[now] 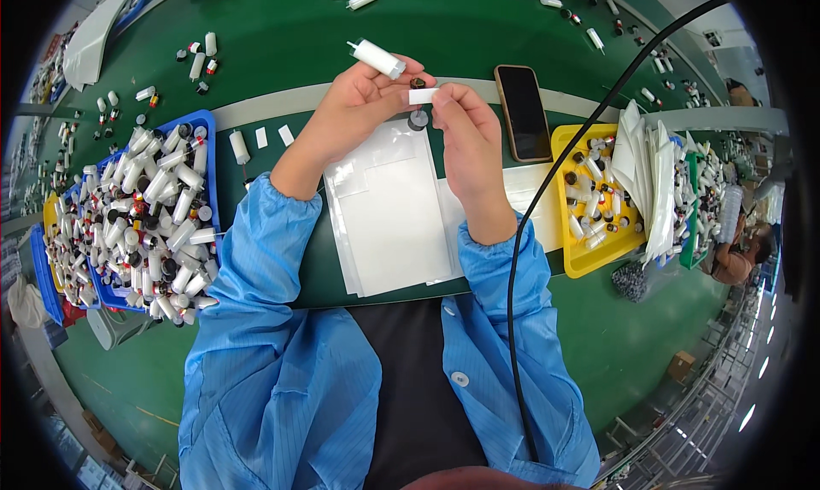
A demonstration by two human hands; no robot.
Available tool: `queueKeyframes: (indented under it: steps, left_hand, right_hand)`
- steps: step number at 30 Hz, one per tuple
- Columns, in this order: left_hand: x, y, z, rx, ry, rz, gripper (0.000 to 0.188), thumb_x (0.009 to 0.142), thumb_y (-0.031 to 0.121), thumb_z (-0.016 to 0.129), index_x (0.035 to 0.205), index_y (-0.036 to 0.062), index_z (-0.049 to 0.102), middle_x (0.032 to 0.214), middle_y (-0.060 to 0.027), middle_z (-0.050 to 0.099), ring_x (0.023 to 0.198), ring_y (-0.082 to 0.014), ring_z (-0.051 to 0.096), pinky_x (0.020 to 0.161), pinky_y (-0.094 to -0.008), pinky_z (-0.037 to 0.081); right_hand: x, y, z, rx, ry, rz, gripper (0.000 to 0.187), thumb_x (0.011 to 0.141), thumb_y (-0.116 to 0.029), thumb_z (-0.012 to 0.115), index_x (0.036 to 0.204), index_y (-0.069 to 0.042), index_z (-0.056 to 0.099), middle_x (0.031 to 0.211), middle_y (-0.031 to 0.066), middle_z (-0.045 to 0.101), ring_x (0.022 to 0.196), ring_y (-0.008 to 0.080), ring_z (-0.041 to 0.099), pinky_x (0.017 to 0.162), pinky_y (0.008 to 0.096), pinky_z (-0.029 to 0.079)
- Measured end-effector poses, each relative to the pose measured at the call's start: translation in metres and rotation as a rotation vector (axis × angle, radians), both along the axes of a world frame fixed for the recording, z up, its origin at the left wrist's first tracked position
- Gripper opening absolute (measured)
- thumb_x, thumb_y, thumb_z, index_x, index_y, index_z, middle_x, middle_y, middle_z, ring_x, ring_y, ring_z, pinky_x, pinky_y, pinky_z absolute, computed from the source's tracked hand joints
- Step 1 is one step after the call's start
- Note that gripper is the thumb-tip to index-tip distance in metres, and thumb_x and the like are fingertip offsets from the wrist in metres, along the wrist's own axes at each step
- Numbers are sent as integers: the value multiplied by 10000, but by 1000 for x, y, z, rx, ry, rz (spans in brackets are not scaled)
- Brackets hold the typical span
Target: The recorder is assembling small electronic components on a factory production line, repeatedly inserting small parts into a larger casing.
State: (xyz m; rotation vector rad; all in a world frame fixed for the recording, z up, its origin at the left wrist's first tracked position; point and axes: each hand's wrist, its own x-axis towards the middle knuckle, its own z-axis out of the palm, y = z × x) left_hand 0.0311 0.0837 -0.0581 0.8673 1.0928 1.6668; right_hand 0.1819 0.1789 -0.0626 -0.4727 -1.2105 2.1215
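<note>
A white cylinder [377, 58] with a thin pin at one end rests in the fingers of my left hand [348, 107]. Between my two hands is a small white label-like strip [421, 96], touched by the left thumb and pinched in my right hand [470, 144]. A small dark part [417, 83] shows just above the strip. Below it is a dark grey round cap [418, 119]; whether it is held or lies on the bench, I cannot tell. White sheets [389, 221] lie beneath my hands. Two small white strips [261, 137] and another white cylinder [239, 147] lie left of them.
At left, a blue bin [212, 136] is heaped with white cylinders and dark caps. On the right stand a phone [524, 114] and a yellow tray [598, 264] of similar parts. A black cable [515, 294] crosses in front of my right sleeve. Loose parts dot the green belt [282, 42].
</note>
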Motion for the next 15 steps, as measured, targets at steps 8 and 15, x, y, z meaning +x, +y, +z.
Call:
queueKeyframes:
  steps: [8,15]
  left_hand:
    - [7,1,0,3,43,8,381,962,-27,567,1336,-15,495,1297,-168,609,1176,-204,619,1025,-316,491]
    - [8,3,2,-81,41,49,357,933,-1,632,1284,-29,576,1220,-138,661,1094,-175,650,974,-304,524]
  right_hand:
    - [-10,-12,-7,85,-98,-176,124,967,-111,650,1005,7,636,923,36,688,830,60,605,749,215,458]
    - [-12,-18,-11,131,-98,-249,133,961,-116,663,1013,2,630,892,21,674,802,50,587,728,203,448]
